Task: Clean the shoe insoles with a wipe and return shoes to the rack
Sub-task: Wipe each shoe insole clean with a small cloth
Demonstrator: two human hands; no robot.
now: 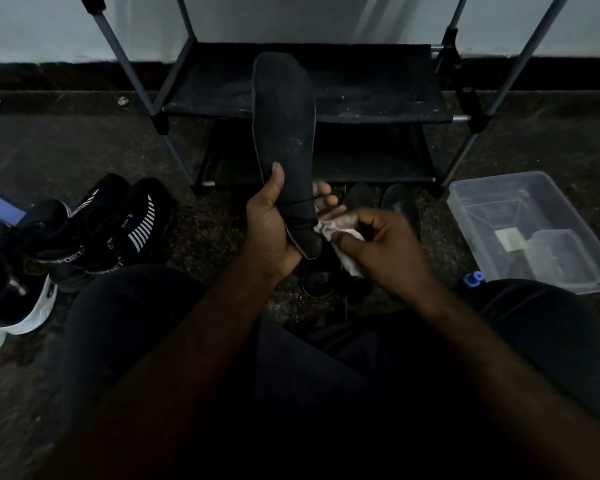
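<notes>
Black insole [284, 133] up on end, toe high, pale specks across it, right in front of the dark two-shelf rack [361, 84]. Crumpled pinkish wipe [338, 230] touching its heel edge. Black striped sneakers [118, 230] sit on the floor [520, 140], off left.

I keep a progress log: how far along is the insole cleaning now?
Done: one insole is out of its shoe. In hand: the left hand grips it upright; the right hand pinches a wipe by its heel end. Left: the shoes stand on the floor beside the rack, so returning them remains.
</notes>
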